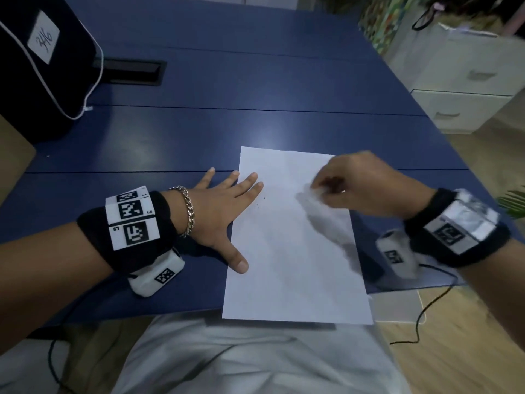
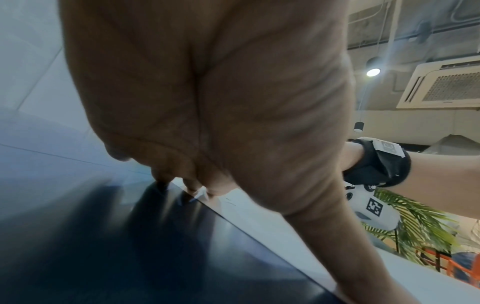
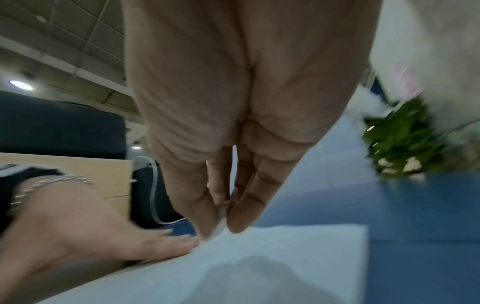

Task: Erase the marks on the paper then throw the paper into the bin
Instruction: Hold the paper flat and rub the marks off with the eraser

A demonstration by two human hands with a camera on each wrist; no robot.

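Observation:
A white sheet of paper lies on the blue table, its near end hanging over the front edge. A small dark mark shows near its left edge. My left hand lies flat with straight, spread fingers, its fingertips and thumb pressing the paper's left edge. My right hand hovers blurred over the paper's upper right and pinches a small white eraser between thumb and fingers. In the right wrist view the eraser touches the paper. No bin is in view.
A black bag with a white label stands at the table's back left, beside a dark cable slot. White drawers and a green plant are off to the right. A black cable dangles off the front edge.

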